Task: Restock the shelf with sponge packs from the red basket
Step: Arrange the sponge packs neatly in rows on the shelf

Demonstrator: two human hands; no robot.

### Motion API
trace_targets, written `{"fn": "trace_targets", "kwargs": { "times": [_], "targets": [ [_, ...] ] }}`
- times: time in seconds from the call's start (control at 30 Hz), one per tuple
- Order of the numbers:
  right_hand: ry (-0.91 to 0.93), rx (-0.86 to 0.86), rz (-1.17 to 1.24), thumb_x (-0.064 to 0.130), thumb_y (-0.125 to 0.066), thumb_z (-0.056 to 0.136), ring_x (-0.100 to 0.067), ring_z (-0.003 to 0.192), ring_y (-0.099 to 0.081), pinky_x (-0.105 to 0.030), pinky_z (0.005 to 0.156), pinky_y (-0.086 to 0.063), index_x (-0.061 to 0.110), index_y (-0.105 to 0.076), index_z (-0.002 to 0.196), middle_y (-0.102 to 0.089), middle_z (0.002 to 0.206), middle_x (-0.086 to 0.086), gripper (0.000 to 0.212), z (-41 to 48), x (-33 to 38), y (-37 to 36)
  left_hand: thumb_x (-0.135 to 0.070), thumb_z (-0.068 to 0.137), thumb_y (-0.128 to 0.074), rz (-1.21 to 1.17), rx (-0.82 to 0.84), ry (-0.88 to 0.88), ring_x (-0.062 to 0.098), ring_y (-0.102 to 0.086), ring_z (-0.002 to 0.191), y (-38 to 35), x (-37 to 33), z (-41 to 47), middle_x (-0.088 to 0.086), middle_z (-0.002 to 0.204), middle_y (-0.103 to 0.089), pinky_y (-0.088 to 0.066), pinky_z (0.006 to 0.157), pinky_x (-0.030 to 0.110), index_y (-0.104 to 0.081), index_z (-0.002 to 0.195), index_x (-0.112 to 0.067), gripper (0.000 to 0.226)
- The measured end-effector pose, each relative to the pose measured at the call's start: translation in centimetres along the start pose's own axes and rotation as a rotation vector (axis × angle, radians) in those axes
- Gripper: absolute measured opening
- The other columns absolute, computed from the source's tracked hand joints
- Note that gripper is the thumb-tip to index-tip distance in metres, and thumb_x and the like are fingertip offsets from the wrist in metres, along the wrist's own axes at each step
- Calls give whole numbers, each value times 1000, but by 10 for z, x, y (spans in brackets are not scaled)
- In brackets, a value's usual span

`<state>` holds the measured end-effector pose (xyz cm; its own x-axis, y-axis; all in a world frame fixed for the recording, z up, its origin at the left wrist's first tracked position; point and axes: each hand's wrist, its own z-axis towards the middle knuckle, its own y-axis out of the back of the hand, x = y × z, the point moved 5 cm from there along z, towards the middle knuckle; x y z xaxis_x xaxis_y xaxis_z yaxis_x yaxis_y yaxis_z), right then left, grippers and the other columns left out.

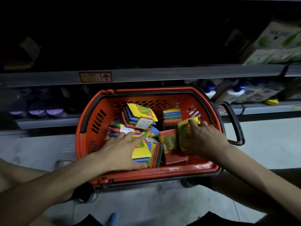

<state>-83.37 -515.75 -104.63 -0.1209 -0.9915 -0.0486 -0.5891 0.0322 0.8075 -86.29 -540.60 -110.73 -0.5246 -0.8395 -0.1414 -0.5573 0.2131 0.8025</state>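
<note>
Right grip [203, 137] round sponge pack [183, 130]

Head cam looks fwd/down, close above red basket [162, 174], shelf [146, 75] behind.

Red basket [101, 111] with black handles [234, 123]; sponge packs [141, 116] striped yellow, blue, green, red.

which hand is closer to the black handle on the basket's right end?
Right. The right hand, gripping a yellow sponge pack, is just left of the black handle; the left hand rests on packs in the left half of the basket.
</note>
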Motion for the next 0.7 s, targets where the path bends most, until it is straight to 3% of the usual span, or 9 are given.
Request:
{"fn": "trace_targets", "kwargs": {
  "times": [0.07, 0.17, 0.27, 0.37, 0.43, 0.53, 0.6, 0.7],
  "targets": [
    [-28, 18, 32, 81, -62, 76, -40, 131, -48, -44, 104, -50, 18, -6, 160, -38, 147, -23, 119, 3, 3, -9, -89, 74, -54, -52, -8, -2, 26, -23, 153, 2, 2, 1, 0, 167, -21, -34, 115, 49, -3, 159, -50, 107],
    [-82, 1, 4, 90, -62, 65, -40, 130, -48, -44, 99, -53, 21, 5, 161, -32, 149, -26, 136, 13, 3, -22, -85, 69, -63, -330, -114, 1, 15, -43, 138, 13, 9, 1, -10, 152, -43, -44, 108, 39, -29, 155, -47, 100],
    [-98, -50, -84, 88, -63, 67, -40, 131, -47, -43, 97, -51, 22, 11, 161, -29, 150, -27, 137, 21, 0, -32, -75, 69, -75, -868, -150, 18, 6, -54, 128, 32, 18, -6, -18, 141, -56, -42, 103, 25, -53, 142, -40, 84],
    [-94, -99, -35, 75, -69, 75, -39, 125, -49, -43, 95, -51, 23, 7, 160, -36, 141, -24, 125, 25, -2, -34, -56, 81, -70, -1439, -135, 4, 16, -70, 115, 51, 20, -18, -6, 123, -74, -48, 102, 33, -74, 121, -32, 47],
    [-101, -116, 118, 71, -74, 73, -40, 120, -52, -45, 94, -52, 25, 0, 159, -40, 134, -21, 122, 23, -4, -27, -48, 88, -63, -1769, -130, 32, 24, -74, 105, 56, 21, -27, 7, 115, -77, -54, 97, 38, -81, 108, -24, 35],
    [-65, -181, 434, 67, -76, 74, -39, 113, -56, -48, 95, -54, 30, -10, 158, -39, 134, -19, 113, 15, -9, -6, -54, 91, -55, -2024, -64, 61, 33, -69, 115, 53, 28, -34, 14, 124, -73, -52, 103, 49, -77, 119, -18, 51],
    [-12, -223, 721, 66, -75, 75, -32, 113, -57, -48, 97, -54, 38, -30, 151, -39, 136, -10, 93, 8, -13, 8, -60, 90, -54, -2102, -33, 80, 37, -64, 124, 50, 32, -37, 16, 131, -69, -44, 109, 59, -73, 126, -19, 58],
    [27, -155, 1250, 50, -69, 87, -28, 113, -65, -46, 95, -56, 33, -55, 137, -61, 131, -5, 55, 1, -11, 22, -62, 89, -55, -2151, -54, 111, 38, -64, 125, 47, 35, -38, 17, 133, -68, -47, 106, 57, -70, 132, -19, 62]
  ]
}}
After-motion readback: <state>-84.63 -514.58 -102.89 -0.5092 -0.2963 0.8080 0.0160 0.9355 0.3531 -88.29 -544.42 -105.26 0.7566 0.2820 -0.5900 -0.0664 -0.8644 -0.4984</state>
